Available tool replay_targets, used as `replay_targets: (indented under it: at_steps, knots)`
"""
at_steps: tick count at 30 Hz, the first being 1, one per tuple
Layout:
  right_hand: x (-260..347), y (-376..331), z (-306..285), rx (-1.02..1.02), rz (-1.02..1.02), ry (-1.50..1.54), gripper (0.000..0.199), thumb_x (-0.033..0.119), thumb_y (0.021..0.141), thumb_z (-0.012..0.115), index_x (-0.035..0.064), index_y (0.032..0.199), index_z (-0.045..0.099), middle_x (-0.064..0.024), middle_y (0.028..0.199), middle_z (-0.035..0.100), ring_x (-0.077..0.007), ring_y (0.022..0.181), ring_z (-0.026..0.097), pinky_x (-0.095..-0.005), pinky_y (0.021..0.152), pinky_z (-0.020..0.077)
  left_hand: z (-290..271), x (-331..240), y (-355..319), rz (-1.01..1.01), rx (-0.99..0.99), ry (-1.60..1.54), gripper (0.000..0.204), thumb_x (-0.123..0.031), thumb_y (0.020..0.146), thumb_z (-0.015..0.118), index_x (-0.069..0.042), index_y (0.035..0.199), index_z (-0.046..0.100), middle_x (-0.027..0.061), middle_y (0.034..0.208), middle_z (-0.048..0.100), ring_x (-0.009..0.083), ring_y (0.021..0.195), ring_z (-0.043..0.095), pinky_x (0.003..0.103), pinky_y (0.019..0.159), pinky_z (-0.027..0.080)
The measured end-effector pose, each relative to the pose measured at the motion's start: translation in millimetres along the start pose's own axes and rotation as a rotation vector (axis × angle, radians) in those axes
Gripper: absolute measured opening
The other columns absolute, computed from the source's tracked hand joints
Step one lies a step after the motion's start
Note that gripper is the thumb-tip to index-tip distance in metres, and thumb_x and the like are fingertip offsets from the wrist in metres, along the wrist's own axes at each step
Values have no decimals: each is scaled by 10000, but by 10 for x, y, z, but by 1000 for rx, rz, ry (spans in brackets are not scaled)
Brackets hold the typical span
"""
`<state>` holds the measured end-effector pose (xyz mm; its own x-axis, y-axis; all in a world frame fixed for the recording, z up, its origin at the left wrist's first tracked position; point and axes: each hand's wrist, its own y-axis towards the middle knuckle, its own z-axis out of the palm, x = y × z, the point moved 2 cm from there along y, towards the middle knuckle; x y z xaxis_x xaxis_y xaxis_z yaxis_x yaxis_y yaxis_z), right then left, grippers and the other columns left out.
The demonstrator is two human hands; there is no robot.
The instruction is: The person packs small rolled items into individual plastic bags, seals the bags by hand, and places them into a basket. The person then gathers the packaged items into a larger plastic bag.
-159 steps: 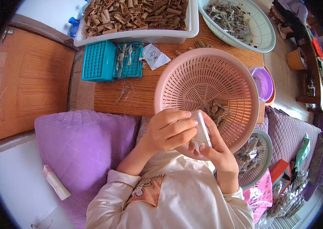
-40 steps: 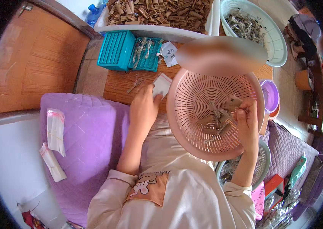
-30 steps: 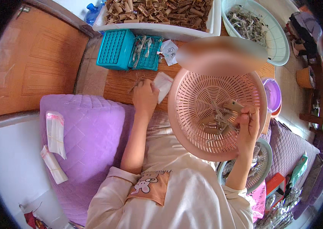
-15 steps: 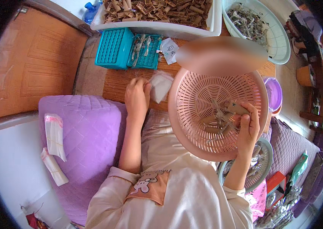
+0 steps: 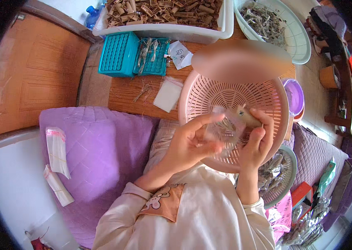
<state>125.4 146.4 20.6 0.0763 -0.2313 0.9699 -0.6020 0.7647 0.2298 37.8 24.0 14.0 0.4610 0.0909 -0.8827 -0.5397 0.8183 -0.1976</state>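
Over a pink basket (image 5: 196,93), a person's left hand (image 5: 186,143) met the right, having left its place half a second earlier beside a stack of clear bags (image 5: 168,95) on the wooden table (image 5: 119,96). Its thumb and forefinger stood apart, holding between them a clear bag (image 5: 226,132), blurred, close to a light-brown piece (image 5: 249,118). The right hand (image 5: 257,143), above the basket as before, kept its thumb and fingers clamped on that piece; whether bag and piece touched could not be told. The stack, now fully uncovered, lay near the table's front edge, just left of the basket. Toward the table's far edge stood teal trays (image 5: 118,54) and a white tub (image 5: 167,32) heaped with brown pieces.
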Motion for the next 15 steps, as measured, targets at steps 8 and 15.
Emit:
replay_targets:
  at_steps: [8,15]
  knots:
    - [-48,-132,-35,161,168,79,283,152,810,584,-29,1008,493,-60,905,556,-89,797,510,-190,703,404,-84,142,146,15,-29,17,296,-84,774,625,-5,1018,477,38,811,591,54,733,558,172,630,445]
    - [-120,-184,-37,144,387,196,105,-21,816,504,-41,911,546,-86,992,569,-103,794,529,-199,701,432,-23,106,139,96,-87,-27,293,-137,740,668,-14,947,500,34,787,597,66,696,569,184,608,471]
